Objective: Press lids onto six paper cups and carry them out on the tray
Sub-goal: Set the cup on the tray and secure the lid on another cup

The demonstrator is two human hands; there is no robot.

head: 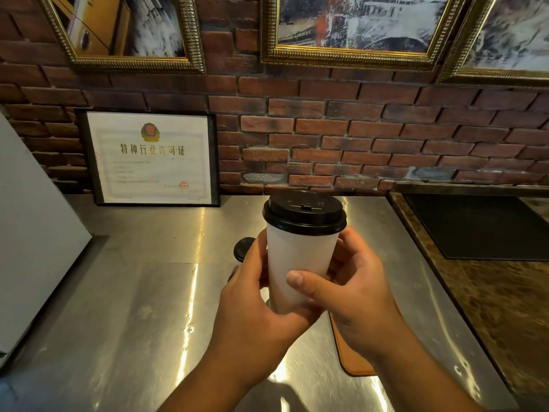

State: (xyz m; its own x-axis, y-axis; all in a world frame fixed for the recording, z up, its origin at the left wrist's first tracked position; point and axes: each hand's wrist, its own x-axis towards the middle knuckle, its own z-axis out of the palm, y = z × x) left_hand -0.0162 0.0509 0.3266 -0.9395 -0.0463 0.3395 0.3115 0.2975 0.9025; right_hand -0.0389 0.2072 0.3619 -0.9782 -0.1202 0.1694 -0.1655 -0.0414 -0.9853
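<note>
White paper cup [300, 272] with black plastic lid [304, 211] hangs over our steel surface [142, 292] by a brick wall [356, 129]; left hand [252, 295] and right hand [356, 289], each grip curled round it.

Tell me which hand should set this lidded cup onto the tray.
Right, probably. The right hand wraps the cup, thumb across its front, and the tray shows just beneath that wrist. The left hand grips the cup's side away from it.
</note>
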